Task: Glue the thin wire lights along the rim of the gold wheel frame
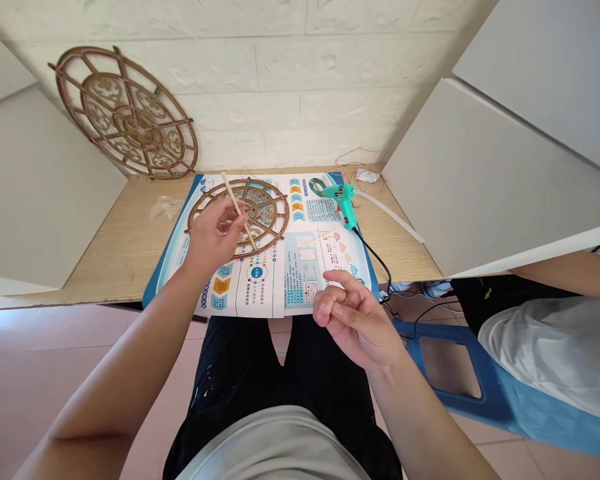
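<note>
My left hand (219, 230) is closed on a slim pale wooden stick (236, 203), which slants up past the fingertips. Beneath that hand, a round brown lattice panel (279, 220) with openwork patterns lies on printed paper sheets (260, 300); the hand hides part of it. My right hand (355, 317) hovers over the front edge of the sheets. Its thumb presses against curled fingers while the index finger bends outward, and nothing shows between them. A teal hot glue gun (345, 203) rests on the sheets beyond the right hand. A thin pale stick (323, 238) lies nearby.
A larger round lattice panel (140, 127) leans against the white brick wall (280, 80). Behind the glue gun are a green tape roll (316, 187) and tangled thin wire (353, 160). White panels flank the wooden table (115, 233). Another person's arm (560, 270) is at right, beside a blue stool (430, 373).
</note>
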Action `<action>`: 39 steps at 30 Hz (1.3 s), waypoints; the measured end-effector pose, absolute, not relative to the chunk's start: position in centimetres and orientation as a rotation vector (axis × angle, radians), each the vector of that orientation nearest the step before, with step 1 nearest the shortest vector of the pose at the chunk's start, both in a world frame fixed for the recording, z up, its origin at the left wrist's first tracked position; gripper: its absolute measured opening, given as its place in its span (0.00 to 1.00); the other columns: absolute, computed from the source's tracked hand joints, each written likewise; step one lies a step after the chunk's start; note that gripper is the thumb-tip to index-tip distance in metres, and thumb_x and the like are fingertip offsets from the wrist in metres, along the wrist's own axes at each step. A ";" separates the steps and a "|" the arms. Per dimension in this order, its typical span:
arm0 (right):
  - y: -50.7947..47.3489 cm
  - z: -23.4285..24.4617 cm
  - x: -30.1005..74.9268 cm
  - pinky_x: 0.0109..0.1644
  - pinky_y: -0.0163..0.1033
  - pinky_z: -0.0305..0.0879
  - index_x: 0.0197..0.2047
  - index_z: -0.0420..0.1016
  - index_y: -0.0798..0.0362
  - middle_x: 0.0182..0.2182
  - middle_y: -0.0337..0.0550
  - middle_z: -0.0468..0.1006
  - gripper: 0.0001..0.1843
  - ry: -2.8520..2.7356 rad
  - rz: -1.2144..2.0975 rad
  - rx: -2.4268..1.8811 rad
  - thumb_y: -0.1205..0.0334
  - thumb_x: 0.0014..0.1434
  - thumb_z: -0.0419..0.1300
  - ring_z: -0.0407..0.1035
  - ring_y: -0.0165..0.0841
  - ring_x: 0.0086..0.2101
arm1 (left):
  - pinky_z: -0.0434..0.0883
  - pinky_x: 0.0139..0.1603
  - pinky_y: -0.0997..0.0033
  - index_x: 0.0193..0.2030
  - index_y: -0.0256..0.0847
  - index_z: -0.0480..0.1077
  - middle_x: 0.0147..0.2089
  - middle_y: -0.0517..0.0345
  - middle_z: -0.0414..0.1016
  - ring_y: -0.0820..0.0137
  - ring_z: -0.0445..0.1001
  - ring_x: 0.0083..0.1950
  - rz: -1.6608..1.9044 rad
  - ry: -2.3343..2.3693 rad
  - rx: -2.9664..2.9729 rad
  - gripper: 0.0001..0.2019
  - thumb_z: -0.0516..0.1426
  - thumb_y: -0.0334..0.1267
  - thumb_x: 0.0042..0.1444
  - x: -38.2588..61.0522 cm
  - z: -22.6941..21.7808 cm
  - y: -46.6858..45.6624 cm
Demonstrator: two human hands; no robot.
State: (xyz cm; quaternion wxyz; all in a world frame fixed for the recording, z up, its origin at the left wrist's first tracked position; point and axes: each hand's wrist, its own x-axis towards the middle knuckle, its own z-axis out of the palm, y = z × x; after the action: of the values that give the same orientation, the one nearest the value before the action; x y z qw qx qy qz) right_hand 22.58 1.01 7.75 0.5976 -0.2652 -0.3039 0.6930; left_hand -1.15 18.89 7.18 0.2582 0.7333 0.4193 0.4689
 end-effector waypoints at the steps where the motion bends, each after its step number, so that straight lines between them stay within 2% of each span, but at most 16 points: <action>1: 1.1 7.8 22.5 0.35 0.36 0.70 0.50 0.85 0.42 0.27 0.36 0.81 0.19 -0.699 1.616 -0.605 0.59 0.55 0.78 0.71 0.29 0.29 | 0.84 0.40 0.70 0.51 0.45 0.74 0.48 0.54 0.80 0.69 0.82 0.41 1.275 1.131 1.987 0.14 0.61 0.49 0.65 -1.2 7.2 18.9; 5: 1.7 7.9 22.2 0.34 0.36 0.69 0.49 0.85 0.42 0.26 0.34 0.74 0.21 -0.658 1.629 -0.588 0.58 0.52 0.79 0.67 0.29 0.29 | 0.84 0.40 0.70 0.51 0.46 0.74 0.50 0.55 0.79 0.70 0.82 0.40 1.290 1.119 1.983 0.13 0.62 0.49 0.65 -1.2 7.1 18.7; 12: 2.4 7.5 22.0 0.37 0.35 0.69 0.47 0.83 0.40 0.27 0.30 0.65 0.22 -0.639 1.639 -0.591 0.67 0.49 0.78 0.63 0.27 0.29 | 0.84 0.38 0.71 0.52 0.45 0.74 0.49 0.56 0.79 0.70 0.83 0.41 1.293 1.112 1.981 0.13 0.61 0.47 0.65 -1.3 7.1 18.7; 19: 2.6 7.2 21.7 0.37 0.37 0.66 0.48 0.82 0.39 0.24 0.30 0.62 0.23 -0.671 1.624 -0.605 0.67 0.50 0.78 0.60 0.29 0.29 | 0.83 0.39 0.71 0.53 0.46 0.74 0.49 0.55 0.78 0.70 0.82 0.40 1.284 1.104 1.997 0.13 0.61 0.47 0.66 -1.5 6.6 18.9; 23: 2.7 7.1 21.7 0.38 0.38 0.66 0.49 0.81 0.39 0.27 0.32 0.64 0.25 -0.669 1.617 -0.619 0.67 0.49 0.77 0.61 0.30 0.30 | 0.83 0.40 0.70 0.53 0.47 0.74 0.51 0.55 0.78 0.70 0.81 0.41 1.279 1.101 2.007 0.13 0.60 0.48 0.67 -1.4 6.6 19.0; 28: 2.8 6.9 21.9 0.37 0.38 0.65 0.50 0.82 0.40 0.27 0.33 0.63 0.23 -0.666 1.583 -0.617 0.62 0.50 0.76 0.60 0.30 0.30 | 0.84 0.39 0.71 0.53 0.46 0.74 0.51 0.54 0.79 0.70 0.82 0.41 1.281 1.102 2.008 0.13 0.61 0.49 0.66 -1.3 6.8 19.0; 39: 2.7 6.8 21.9 0.36 0.37 0.65 0.52 0.81 0.39 0.25 0.31 0.65 0.26 -0.695 1.539 -0.634 0.65 0.50 0.76 0.60 0.30 0.29 | 0.84 0.39 0.71 0.53 0.45 0.73 0.50 0.54 0.78 0.71 0.81 0.40 1.313 1.072 1.988 0.13 0.61 0.48 0.66 -1.4 6.4 19.3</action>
State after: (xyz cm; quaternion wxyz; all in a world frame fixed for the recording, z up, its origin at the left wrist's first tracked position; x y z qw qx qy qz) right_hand 21.89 2.73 6.84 0.6200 -0.2759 -0.3024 0.6694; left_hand -1.36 19.26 6.38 0.2614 0.7343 0.3962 0.4853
